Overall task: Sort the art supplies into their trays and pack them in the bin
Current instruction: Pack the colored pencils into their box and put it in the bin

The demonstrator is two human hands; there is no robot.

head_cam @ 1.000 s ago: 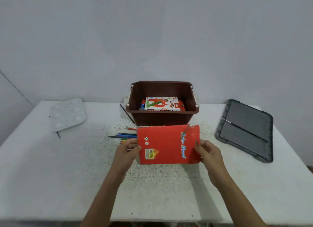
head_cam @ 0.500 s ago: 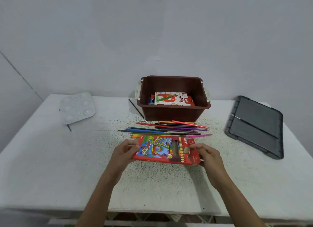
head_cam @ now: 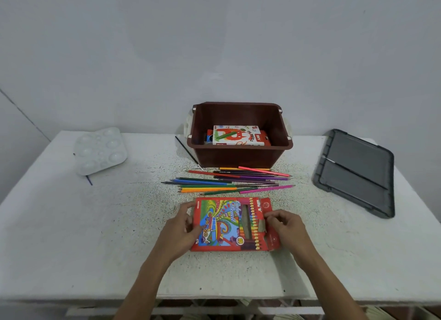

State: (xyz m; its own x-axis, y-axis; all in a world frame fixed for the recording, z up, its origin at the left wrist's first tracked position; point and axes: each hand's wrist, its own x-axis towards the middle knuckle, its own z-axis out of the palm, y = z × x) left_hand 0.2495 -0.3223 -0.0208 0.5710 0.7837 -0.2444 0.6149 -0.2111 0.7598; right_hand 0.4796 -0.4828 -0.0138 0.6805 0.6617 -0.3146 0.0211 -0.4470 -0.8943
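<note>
A red colour-pencil box (head_cam: pixel 232 224) lies flat on the white table, printed face up. My left hand (head_cam: pixel 181 231) grips its left end, thumb on top. My right hand (head_cam: pixel 285 226) pinches the box's open right flap. Several loose colour pencils (head_cam: pixel 229 181) lie in a row just beyond the box. Behind them stands the brown bin (head_cam: pixel 241 152), which holds an oil pastels box (head_cam: pixel 237 135) on top of another red pack.
A grey bin lid (head_cam: pixel 356 171) lies at the right with a thin brush across it. A white paint palette (head_cam: pixel 100 150) sits at the far left, a small brush sticking out beneath it. A black brush (head_cam: pixel 188 152) lies left of the bin.
The pencil box was held upright with its red back facing me; it has been turned over and laid flat. The loose pencils behind it have come into view.
</note>
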